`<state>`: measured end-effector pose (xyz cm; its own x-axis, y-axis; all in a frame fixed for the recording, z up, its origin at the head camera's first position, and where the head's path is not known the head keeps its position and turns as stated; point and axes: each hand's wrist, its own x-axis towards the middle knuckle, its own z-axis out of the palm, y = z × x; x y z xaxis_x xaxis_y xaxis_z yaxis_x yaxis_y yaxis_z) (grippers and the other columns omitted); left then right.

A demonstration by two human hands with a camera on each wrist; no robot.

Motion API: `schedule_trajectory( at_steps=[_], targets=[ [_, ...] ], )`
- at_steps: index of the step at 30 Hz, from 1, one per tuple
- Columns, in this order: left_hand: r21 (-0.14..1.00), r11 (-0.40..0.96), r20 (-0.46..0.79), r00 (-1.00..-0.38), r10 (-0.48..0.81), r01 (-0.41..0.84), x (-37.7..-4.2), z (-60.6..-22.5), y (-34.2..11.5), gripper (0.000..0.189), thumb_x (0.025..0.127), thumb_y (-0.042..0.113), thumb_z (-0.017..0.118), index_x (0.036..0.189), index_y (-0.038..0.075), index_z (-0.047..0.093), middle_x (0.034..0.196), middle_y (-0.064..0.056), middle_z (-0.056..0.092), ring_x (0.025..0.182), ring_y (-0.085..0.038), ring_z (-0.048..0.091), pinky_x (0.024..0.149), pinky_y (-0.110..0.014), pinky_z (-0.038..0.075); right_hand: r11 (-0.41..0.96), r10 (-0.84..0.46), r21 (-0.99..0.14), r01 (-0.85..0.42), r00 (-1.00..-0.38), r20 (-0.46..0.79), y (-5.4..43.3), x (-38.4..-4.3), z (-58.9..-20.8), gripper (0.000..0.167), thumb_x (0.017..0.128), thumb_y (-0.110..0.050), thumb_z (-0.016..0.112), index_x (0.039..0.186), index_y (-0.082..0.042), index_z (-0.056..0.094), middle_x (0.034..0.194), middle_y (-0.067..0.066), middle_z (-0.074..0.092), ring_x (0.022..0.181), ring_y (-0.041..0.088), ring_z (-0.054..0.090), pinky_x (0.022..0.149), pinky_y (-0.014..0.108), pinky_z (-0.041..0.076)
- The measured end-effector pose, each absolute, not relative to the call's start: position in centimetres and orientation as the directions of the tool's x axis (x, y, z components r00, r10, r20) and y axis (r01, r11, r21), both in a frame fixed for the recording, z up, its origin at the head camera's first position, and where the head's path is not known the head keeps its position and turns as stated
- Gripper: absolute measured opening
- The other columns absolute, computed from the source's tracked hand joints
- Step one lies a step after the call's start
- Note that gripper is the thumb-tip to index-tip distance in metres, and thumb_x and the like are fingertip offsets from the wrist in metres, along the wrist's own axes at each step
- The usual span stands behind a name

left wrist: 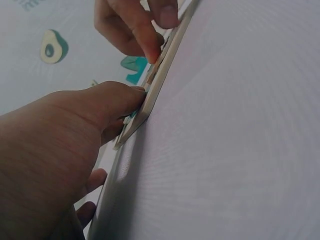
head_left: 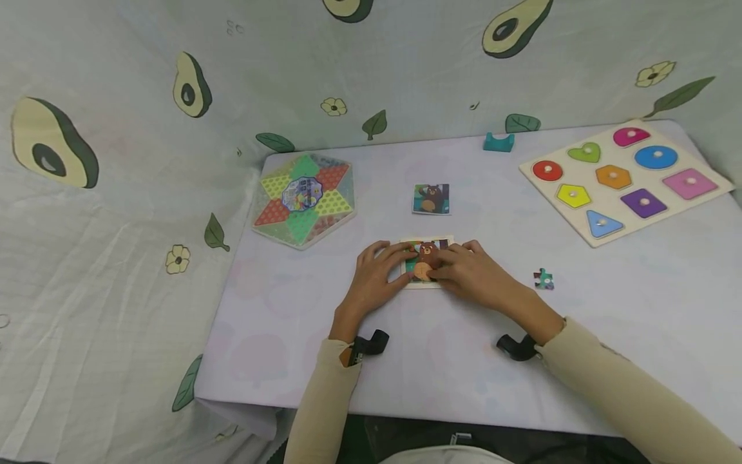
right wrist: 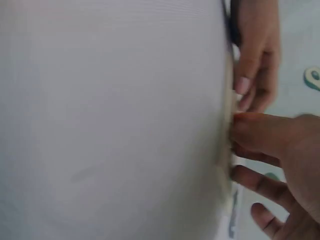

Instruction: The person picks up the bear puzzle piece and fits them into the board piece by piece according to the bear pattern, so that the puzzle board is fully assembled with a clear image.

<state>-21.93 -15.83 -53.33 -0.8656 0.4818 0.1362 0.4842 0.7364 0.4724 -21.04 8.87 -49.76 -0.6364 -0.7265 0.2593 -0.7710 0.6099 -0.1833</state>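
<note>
A small wooden jigsaw board (head_left: 422,287) with a brown bear picture lies on the table between both hands. My left hand (head_left: 373,277) rests on its left side, thumb and forefinger spread and touching the picture. My right hand (head_left: 478,277) reaches in from the right with bent fingers. In the left wrist view its fingertips pinch a jigsaw piece (left wrist: 153,75) that sits slightly raised on the board; much of that piece is hidden. A loose jigsaw piece (head_left: 543,279) lies to the right of the right hand.
Behind the board lies a square bear picture card (head_left: 431,199). A hexagonal star-patterned game box (head_left: 304,200) is at the left. A shape board (head_left: 628,183) with knobbed pieces stands at the back right. Near the back edge sits a teal block (head_left: 498,143).
</note>
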Motion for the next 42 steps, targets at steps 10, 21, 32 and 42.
schedule_trajectory(
  at_steps=[10,21,32,42],
  targets=[
    [0.465,0.736,0.129,-0.86,0.494,0.492,-21.9,-53.3,-15.4,0.043,0.1,0.043,0.058,0.141,0.03,0.057,0.153,0.009,0.043,0.143,-0.025,0.028,0.115,-0.052,0.017,0.622,-0.705,-0.171,-0.764,-0.641,0.302,8.9,-20.3,-50.1,0.018,0.085,-0.016,0.081,0.102,-0.011,0.081,0.109,0.003,0.067,0.098,0.025,0.061,0.084,0.046,0.044],
    [0.479,0.725,0.202,-0.866,0.457,0.494,-21.9,-53.2,-14.8,0.038,0.1,0.043,0.06,0.134,0.026,0.065,0.149,0.007,0.049,0.14,-0.025,0.031,0.113,-0.054,0.019,0.637,-0.746,-0.074,-0.767,-0.638,0.193,9.4,-19.1,-49.4,0.031,0.091,-0.016,0.074,0.122,-0.011,0.073,0.134,0.01,0.059,0.115,0.031,0.055,0.089,0.053,0.042],
    [0.482,0.785,0.187,-0.921,0.343,0.39,-21.1,-53.5,-13.0,0.043,0.093,0.055,0.064,0.124,0.025,0.069,0.142,0.008,0.055,0.138,-0.024,0.032,0.114,-0.051,0.018,0.652,-0.616,-0.431,-0.624,-0.767,0.178,13.2,-18.8,-48.6,0.031,0.092,-0.008,0.067,0.124,-0.007,0.07,0.127,0.009,0.063,0.122,0.029,0.052,0.092,0.051,0.034],
    [0.504,0.788,0.188,-0.935,0.301,0.355,-21.0,-53.1,-13.4,0.043,0.089,0.051,0.072,0.121,0.023,0.07,0.14,0.007,0.056,0.138,-0.025,0.033,0.115,-0.051,0.016,0.735,-0.469,-0.443,-0.513,-0.857,0.213,19.5,-18.4,-47.4,0.033,0.084,0.0,0.076,0.116,-0.006,0.071,0.118,0.01,0.065,0.115,0.031,0.055,0.09,0.049,0.037]
  ],
)
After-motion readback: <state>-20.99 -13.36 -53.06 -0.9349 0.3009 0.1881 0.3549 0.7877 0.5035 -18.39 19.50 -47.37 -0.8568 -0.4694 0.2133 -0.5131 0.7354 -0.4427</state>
